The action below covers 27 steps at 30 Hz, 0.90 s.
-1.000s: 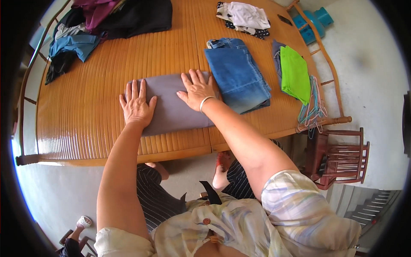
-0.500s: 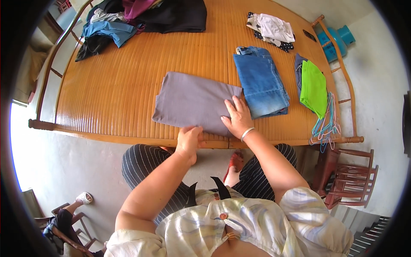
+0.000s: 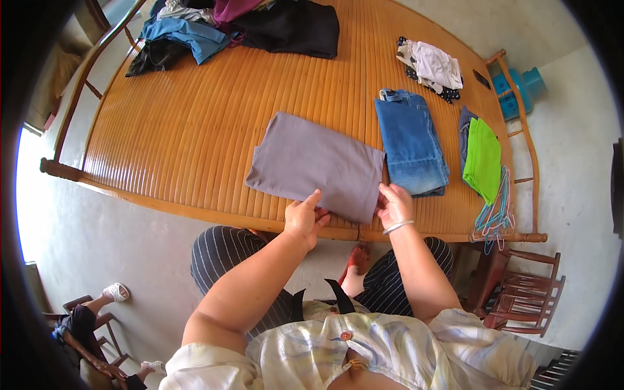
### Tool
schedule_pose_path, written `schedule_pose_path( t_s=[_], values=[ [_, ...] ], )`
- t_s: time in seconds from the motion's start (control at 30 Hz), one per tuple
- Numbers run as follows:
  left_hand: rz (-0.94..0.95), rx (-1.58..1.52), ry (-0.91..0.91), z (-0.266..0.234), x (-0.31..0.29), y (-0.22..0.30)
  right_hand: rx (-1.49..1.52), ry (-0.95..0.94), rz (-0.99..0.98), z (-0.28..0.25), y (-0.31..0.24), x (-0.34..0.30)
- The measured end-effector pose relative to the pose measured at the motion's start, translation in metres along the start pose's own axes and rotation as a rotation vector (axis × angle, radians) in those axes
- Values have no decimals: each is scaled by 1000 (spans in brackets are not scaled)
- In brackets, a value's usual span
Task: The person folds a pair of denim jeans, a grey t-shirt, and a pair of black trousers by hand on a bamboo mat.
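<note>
A folded grey-mauve garment [image 3: 312, 162] lies flat near the front edge of the slatted bamboo bed [image 3: 175, 143]. At its near edge, my left hand [image 3: 305, 218] is closed, the thumb on top of the cloth. My right hand [image 3: 396, 208], with a pale bangle at the wrist, pinches the garment's near right corner between thumb and fingers. Just beyond the right edge are folded blue jeans [image 3: 413, 143], close beside the garment. The undersides of both hands' fingers are partly hidden.
Loose dark, blue and purple clothes [image 3: 286, 29] lie at the far left. On the right are a folded white garment [image 3: 435, 65], a phone [image 3: 481, 79], a lime-green folded cloth [image 3: 482, 159], hangers [image 3: 495, 218] and a wooden chair [image 3: 526, 286]. A person's leg [image 3: 97, 305] shows lower left.
My right hand has gone from lying flat on the garment to pinching its near right corner. The left hand's fingers have loosened somewhat along the near edge. The whole view has shifted slightly.
</note>
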<state>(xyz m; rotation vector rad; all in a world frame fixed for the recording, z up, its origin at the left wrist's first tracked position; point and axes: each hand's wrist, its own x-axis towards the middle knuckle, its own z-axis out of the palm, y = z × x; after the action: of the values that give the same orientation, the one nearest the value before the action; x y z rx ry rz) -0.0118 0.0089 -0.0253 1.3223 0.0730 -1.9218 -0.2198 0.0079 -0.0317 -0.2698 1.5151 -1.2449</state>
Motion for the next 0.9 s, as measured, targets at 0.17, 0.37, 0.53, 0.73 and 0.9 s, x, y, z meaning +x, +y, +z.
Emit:
schedule_pose_path(
  t_s=[0.17,0.37,0.53,0.73,0.9],
  values=[
    [28,36,25,1,-5,9,371,-114,170,33,-6,-20],
    [-50,-226,-320,11,-29,16,346,-397,164,22,-7,-24],
    [-98,-211,-511,4,-38,13,523,-590,313,14,-12,-42],
    [-117,-179,-511,11,-36,3,371,-453,247,21,-50,-46],
    [84,-310,-323,0,4,7,258,-408,103,33,-119,-44]
  ],
)
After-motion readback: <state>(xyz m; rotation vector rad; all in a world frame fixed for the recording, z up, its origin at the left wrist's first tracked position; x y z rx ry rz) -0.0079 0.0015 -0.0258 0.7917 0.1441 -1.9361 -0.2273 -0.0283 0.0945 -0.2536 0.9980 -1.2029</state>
